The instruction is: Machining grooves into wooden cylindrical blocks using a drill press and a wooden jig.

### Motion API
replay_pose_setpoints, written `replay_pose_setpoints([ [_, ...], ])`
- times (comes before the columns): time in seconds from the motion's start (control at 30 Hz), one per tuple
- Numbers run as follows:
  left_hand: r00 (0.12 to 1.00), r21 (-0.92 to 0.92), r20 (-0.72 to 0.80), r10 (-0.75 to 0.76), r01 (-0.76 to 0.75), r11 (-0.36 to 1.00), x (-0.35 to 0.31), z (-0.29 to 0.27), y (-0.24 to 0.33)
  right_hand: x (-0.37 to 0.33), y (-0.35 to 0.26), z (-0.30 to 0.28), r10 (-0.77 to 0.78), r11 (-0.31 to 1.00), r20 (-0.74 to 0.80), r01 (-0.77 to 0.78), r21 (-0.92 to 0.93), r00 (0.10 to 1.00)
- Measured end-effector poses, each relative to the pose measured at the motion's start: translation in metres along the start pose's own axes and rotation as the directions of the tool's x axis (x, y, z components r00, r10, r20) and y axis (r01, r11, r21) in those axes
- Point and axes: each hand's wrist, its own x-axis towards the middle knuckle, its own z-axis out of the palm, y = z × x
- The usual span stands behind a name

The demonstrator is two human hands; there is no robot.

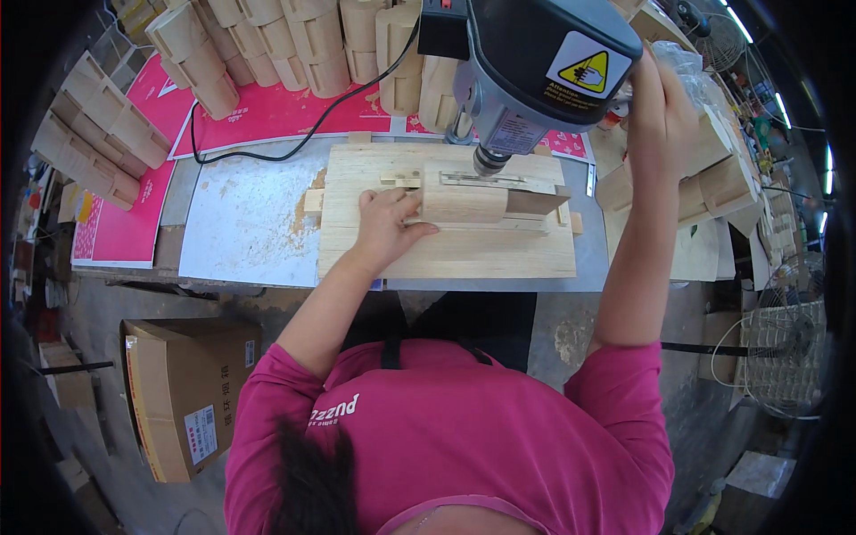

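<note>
A pale wooden block [464, 198] lies in a fixture on a flat wooden board [446, 259]. My left hand [390, 223] grips the block's left end, with the thumb along its near side and the fingertips partly hidden. Over the block stands a dark grey drill press [544, 67], its chuck [489, 161] pointing down just above the far side. A flat plate [539, 201] sticks out at the block's right end. My right hand [662, 102] is raised at the right side of the drill head, fingers curled round something the housing hides.
Rows of wooden blocks [308, 45] stand along the back on pink printed sheets [267, 125]. More wooden pieces [713, 192] lie at the right. A black cable [294, 153] loops across the table. A cardboard box [192, 383] sits on the floor at left, a fan [785, 334] at right.
</note>
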Motion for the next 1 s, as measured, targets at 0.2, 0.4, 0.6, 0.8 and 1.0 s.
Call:
replay_pose_setpoints([
  [0.2, 1.000, -0.001, -0.010, 0.011, -0.012, 1.000, 0.011, 0.017, 0.016, 0.043, 0.052, 0.016, -0.004, 1.000, 0.187, 0.010, -0.028, 0.982],
  [0.4, 1.000, -0.023, -0.015, 0.003, -0.004, 1.000, 0.009, 0.015, 0.014, -0.014, -0.009, -0.017, 0.046, 0.999, 0.117, -0.046, -0.007, 0.992],
  [0.6, 1.000, -0.036, 0.020, -0.021, 0.021, 0.999, 0.012, 0.014, 0.018, -0.113, 0.011, -0.021, 0.065, 0.989, 0.081, -0.075, 0.130, 0.995],
  [0.8, 1.000, -0.009, 0.015, -0.008, 0.009, 1.000, 0.011, 0.016, 0.016, -0.157, 0.063, 0.018, -0.119, 0.978, 0.013, 0.114, 0.177, 0.993],
  [1.0, 1.000, 0.001, -0.010, 0.021, -0.021, 1.000, 0.009, 0.018, 0.012, -0.137, 0.052, -0.001, -0.211, 0.966, 0.029, 0.204, 0.158, 0.977],
])
